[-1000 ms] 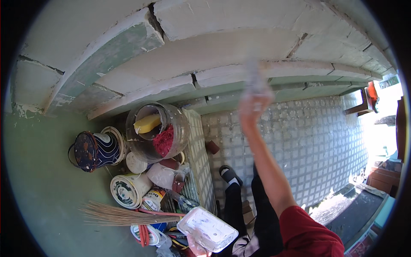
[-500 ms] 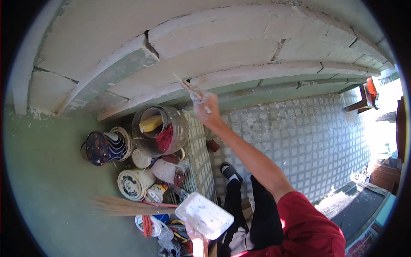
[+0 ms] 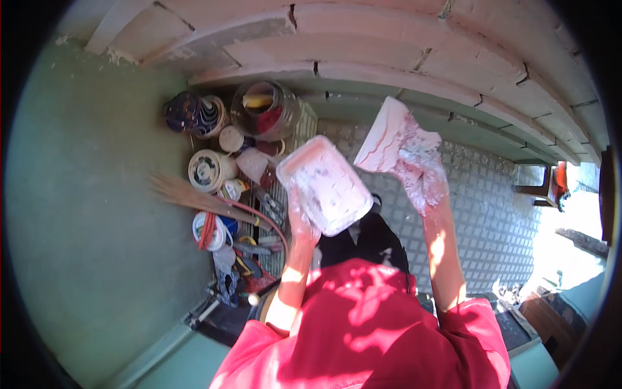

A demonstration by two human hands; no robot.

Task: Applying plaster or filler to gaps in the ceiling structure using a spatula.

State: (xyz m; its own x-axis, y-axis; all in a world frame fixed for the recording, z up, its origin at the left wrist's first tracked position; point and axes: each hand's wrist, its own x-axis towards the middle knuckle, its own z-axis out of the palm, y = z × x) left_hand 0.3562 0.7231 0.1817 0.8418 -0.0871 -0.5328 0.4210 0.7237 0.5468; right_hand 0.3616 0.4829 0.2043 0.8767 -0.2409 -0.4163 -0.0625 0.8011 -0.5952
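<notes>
My left hand (image 3: 302,217) is closed on the near-left edge of a white rectangular plastic tray (image 3: 285,171), whose inside is smeared with white and grey paste. To the right of the tray and apart from it, my right hand (image 3: 429,184) grips a wide putty knife (image 3: 382,139). White paste coats its flared blade, which points up and to the left, and its handle is hidden by my fingers. The same paste covers much of that hand.
Along the left wall stand a large clear container (image 3: 291,123), a lidded white bucket (image 3: 206,170) and several smaller tubs. A straw broom (image 3: 178,192) lies across them. Cracked pale beams (image 3: 389,74) run above a tiled floor (image 3: 483,214); a wooden stool (image 3: 543,185) stands far right.
My right hand has come away from the beam, back toward me and rightward, with the putty knife. The tray has risen closer to it. My view has tilted down.
</notes>
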